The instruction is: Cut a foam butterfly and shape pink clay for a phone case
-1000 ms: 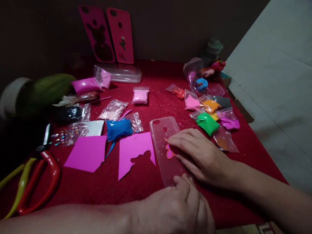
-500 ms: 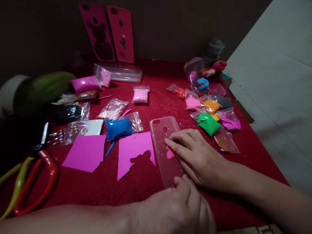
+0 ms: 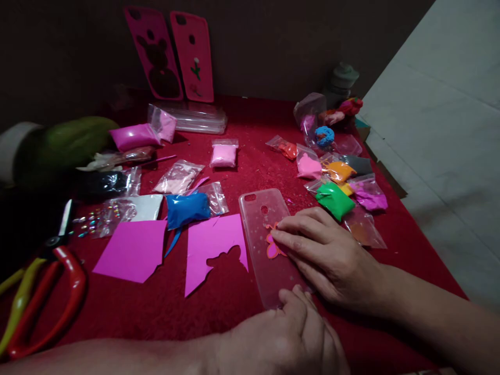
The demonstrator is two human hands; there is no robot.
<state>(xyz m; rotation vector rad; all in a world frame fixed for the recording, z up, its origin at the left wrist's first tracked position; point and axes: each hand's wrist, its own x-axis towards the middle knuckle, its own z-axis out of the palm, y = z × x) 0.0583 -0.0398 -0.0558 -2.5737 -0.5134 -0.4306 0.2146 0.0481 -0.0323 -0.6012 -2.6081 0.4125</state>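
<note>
A clear phone case (image 3: 263, 271) lies on the red-covered counter (image 3: 156, 315), toward its near edge, with the camera opening at the end facing the far edge. An orange-and-magenta cutout (image 3: 272, 250) rests on the case. Right hand (image 3: 334, 252): open, palm down, fingers loosely bent, with fingertips over the cutout, partly covering it. Left hand (image 3: 287, 330): fingers curled closed, fingertips at the near end of the case (whether they grip it cannot be told). Toward the left edge: two magenta sheets (image 3: 130, 250) (the one nearer the case has a notched outline), a blue bag (image 3: 188, 209) and a red-handled tool (image 3: 74, 291). Toward the right edge: a green bag (image 3: 335, 200) among other small colored bags. Along the far edge: two decorated cases (image 3: 201, 54), standing upright.
</note>
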